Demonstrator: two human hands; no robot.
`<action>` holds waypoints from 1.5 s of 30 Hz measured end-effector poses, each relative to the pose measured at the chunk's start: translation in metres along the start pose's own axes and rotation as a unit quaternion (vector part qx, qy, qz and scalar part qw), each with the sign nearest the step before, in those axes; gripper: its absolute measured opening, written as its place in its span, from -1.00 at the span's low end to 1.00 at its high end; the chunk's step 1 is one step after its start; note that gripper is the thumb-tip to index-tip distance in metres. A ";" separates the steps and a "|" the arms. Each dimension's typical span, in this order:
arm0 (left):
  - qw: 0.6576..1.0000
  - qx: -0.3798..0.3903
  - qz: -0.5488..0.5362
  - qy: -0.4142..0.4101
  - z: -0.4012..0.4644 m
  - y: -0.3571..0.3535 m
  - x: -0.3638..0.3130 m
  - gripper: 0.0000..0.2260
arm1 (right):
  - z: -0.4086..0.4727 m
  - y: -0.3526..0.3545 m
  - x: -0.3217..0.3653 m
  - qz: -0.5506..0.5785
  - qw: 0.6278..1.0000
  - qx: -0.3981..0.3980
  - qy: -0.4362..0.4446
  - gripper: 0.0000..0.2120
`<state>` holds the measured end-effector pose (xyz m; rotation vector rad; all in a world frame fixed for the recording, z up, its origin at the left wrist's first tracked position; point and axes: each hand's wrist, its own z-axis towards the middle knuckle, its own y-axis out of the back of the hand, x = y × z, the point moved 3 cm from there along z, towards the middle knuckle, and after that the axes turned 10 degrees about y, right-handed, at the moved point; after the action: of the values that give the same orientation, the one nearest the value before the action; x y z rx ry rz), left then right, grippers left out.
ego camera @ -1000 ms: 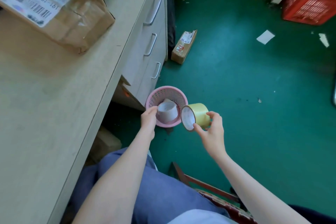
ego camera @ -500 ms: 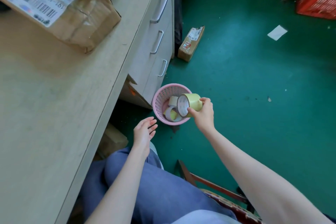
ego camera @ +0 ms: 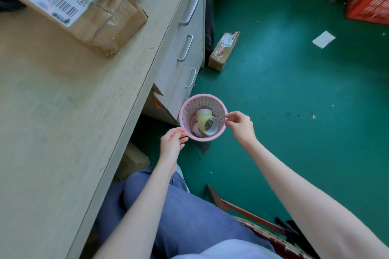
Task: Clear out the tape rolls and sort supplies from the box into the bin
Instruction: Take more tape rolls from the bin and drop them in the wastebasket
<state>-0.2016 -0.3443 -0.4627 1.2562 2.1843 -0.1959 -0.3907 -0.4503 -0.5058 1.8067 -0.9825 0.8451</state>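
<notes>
Perforated pink plastic bin (ego camera: 219, 109); matt wood-grain desk (ego camera: 63, 111); creased cardboard box (ego camera: 109, 19), perhaps tape-glossed.

The light wooden counter (ego camera: 63, 111) carries a taped cardboard box (ego camera: 84, 6) at 11 o'clock. The green floor (ego camera: 284, 101) carries a pink perforated bin (ego camera: 219, 107) at the centre, a small parcel (ego camera: 224, 50) at 12 o'clock, a white paper scrap (ego camera: 323, 39) and a red crate (ego camera: 370, 0) at 2 o'clock.

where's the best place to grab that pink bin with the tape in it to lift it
Take the pink bin by its solid top rim, from above, at two opposite sides. That is where the left hand and right hand already pinch it. The walls are perforated and taper downward, and the tape rolls fill the inside, so the rim probably holds best.
</notes>
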 end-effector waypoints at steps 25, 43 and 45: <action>0.960 -0.032 0.035 -0.276 -0.180 0.033 -0.053 -0.79 | -0.128 0.032 0.174 0.138 0.965 0.123 0.184 -0.79; 0.865 -0.251 -0.060 -0.430 -0.306 0.175 -0.045 -0.83 | -0.231 -0.055 0.282 0.230 0.851 0.342 0.327 -0.79; 0.853 -0.278 -0.067 -0.436 -0.319 0.195 -0.036 -0.83 | -0.249 -0.069 0.292 0.232 0.834 0.365 0.344 -0.78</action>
<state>-0.1641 -0.1354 -0.1530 0.5107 1.3652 -0.1331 -0.2341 -0.2819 -0.1910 1.5991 -0.6355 2.2316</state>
